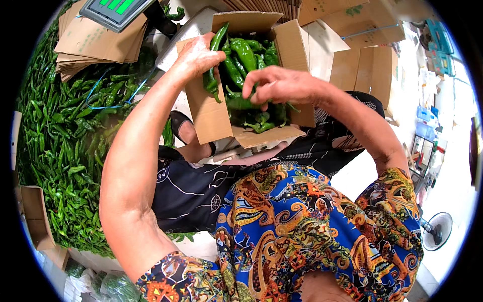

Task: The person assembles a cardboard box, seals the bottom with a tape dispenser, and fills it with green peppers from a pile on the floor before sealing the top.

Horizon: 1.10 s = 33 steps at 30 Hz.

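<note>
An open cardboard box [206,113] stands before me with its flaps spread, filled with glossy green peppers [243,53]. At its left side, my left hand [200,56] grips a long green pepper [219,37]. Green also shows below the fingers, and whether it is the same pepper is hidden by the hand. My right hand [283,85], fingers curled, hangs over the near half of the box. Just under its fingertips is a motion-blurred green pepper [238,103]; whether the fingers hold it cannot be made out.
A big heap of green peppers [56,151] covers the left side. On it lie flattened cardboard sheets [100,39] and a loop of blue strap [105,107]. A digital scale display [117,15] stands at upper left. More cartons [358,71] are at right, with a fan [437,231] lower down.
</note>
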{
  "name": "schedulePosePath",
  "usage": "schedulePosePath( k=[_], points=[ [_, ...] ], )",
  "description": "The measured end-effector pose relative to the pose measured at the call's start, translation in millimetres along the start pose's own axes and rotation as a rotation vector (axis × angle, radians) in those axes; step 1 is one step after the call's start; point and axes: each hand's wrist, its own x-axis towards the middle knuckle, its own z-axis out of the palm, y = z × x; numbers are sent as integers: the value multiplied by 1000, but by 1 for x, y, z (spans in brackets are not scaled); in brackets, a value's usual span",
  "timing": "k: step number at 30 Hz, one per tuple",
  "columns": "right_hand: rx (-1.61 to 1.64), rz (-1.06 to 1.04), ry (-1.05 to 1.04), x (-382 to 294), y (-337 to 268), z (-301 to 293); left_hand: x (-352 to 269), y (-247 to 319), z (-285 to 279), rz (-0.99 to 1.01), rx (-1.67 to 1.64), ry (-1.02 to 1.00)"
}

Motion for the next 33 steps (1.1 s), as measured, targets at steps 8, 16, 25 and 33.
schedulePosePath(
  k=[8,16,25,33],
  points=[
    [-3,74,-31,-6,-9,-11,3,-10,-2,62,72,34],
    [44,249,-96,53,13,18,0,-2,1,46,95,87],
    [-869,-514,49,42,15,44,-1,0,-2,3,128,60],
    [-218,-302,307,43,-9,3,0,-3,-4,58,153,47]
  ],
)
